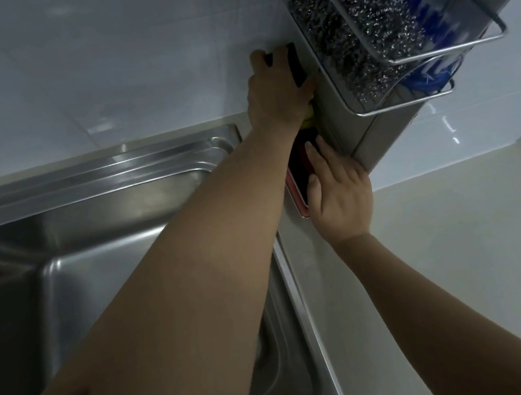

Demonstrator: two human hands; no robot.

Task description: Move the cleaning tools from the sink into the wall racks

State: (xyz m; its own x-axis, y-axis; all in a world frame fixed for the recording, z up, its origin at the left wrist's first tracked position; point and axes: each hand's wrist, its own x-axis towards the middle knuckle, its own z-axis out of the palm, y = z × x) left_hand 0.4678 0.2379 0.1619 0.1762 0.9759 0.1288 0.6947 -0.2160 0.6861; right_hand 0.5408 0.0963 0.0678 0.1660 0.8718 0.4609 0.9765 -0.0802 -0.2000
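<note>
Brushed stainless-steel sink basin shows a satin sheen with soft streaks of glare. Glossy pale wall tiles bounce the light, smooth as glass. Cream countertop looks polished too. Up on the wall, a chrome wire rack gleams, holding a coarse, glinting steel-wool scourer and shiny blue plastic bristles.

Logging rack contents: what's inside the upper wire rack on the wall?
The upper wire rack holds steel wool scourers and, behind them, a blue-bristled brush. The scourers cover most of the brush, so anything beneath or behind them cannot be seen.
</note>
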